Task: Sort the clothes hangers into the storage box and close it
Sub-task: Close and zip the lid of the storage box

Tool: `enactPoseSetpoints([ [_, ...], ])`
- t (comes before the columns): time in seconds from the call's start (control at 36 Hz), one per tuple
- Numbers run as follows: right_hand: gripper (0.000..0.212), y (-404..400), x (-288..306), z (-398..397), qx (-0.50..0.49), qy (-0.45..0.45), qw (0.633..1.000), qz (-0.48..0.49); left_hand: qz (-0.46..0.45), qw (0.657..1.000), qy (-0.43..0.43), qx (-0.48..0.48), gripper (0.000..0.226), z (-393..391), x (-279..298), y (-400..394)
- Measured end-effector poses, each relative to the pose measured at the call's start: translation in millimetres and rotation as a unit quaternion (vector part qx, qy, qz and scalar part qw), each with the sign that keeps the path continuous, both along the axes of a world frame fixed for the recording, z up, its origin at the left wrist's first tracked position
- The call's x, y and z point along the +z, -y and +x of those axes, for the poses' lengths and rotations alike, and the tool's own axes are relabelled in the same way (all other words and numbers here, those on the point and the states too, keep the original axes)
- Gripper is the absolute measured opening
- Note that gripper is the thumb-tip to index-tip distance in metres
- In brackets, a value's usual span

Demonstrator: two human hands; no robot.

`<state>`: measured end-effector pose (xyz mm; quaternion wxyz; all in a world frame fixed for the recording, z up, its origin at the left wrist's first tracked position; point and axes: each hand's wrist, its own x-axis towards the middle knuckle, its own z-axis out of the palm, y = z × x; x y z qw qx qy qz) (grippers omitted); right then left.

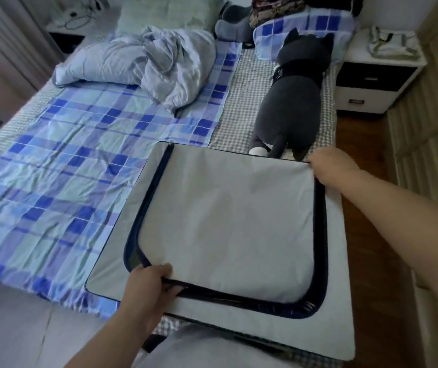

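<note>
Left hand (151, 284) at 6 o'clock, fingers (171, 289) curled round the near edge of the lid flap (228, 224), thumb on top, pinching fabric by the dark zipper track (321, 235). Storage box (340, 309), pale grey fabric, sits on the near right part of the bed (53, 166), its near edge overhanging the bed end. Flap lies flat over the opening, unzipped along the near, left and right sides; dark gap shows at the near edge and the near right corner. Hangers not visible, contents hidden under the flap. Right hand (329, 166) at 2 o'clock on the box, gripping the far right corner of the flap, fingers curled under, tips hidden. Blue plaid sheet (79, 144) covers the left of the bed at 9 to 10 o'clock; grey checked sheet (239, 107) to its right. Dark grey plush cat (292, 102) lies face down just beyond the box at 1 o'clock, hind paws touching or nearly touching the far edge, cannot tell which. Crumpled light blue quilt (146, 62) at 11 o'clock. Plaid pillow (305, 30) at 12 to 1 o'clock behind the cat. White nightstand (377, 78) with dark drawer at 2 o'clock, a bag (393, 42) on top. Wood floor (366, 166) right of the bed.
</note>
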<state>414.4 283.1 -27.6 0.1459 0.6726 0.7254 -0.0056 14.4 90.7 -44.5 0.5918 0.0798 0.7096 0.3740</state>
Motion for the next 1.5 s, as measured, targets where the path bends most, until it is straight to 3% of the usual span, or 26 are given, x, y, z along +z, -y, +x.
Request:
enactPoseSetpoints([
  [0.11,0.011,3,4,0,-0.011,0.035,0.999,0.036,-0.007,1.000,0.009,0.002,0.010,-11,-10,2],
  [0.31,0.013,30,-5,9,-0.021,-0.053,0.997,0.050,-0.011,0.998,0.056,0.006,0.013,-16,-11,6],
  [0.42,0.015,51,6,8,0.003,-0.008,0.996,0.086,-0.014,0.997,0.079,0.002,0.012,-15,-6,4],
  [0.56,0.011,106,15,-18,0.000,0.043,0.999,0.013,-0.017,0.994,0.110,-0.004,0.028,-15,-5,4],
  [0.78,0.030,209,36,-77,-0.091,0.070,0.973,-0.199,0.007,0.991,0.131,-0.006,0.010,-22,-8,0],
  [0.89,0.030,246,44,-109,-0.152,0.036,0.950,-0.272,0.043,0.994,0.099,-0.010,0.008,-45,-5,-14],
  [0.97,0.015,267,48,-135,-0.223,0.013,0.938,-0.265,0.068,0.995,0.022,-0.067,0.018,-65,1,-24],
  [1.08,0.024,266,55,-181,-0.306,-0.077,0.916,-0.247,0.073,0.979,-0.009,-0.192,0.014,-91,10,-25],
  [1.25,0.024,242,44,-278,-0.276,-0.179,0.908,-0.261,0.046,0.937,-0.019,-0.345,0.027,-116,15,-32],
  [1.39,0.020,198,55,-287,-0.236,-0.080,0.920,-0.304,-0.008,0.908,0.019,-0.419,0.034,-126,13,-50],
  [1.5,0.030,126,66,-279,-0.215,-0.097,0.956,-0.173,-0.034,0.880,0.037,-0.473,0.025,-129,15,-63],
])
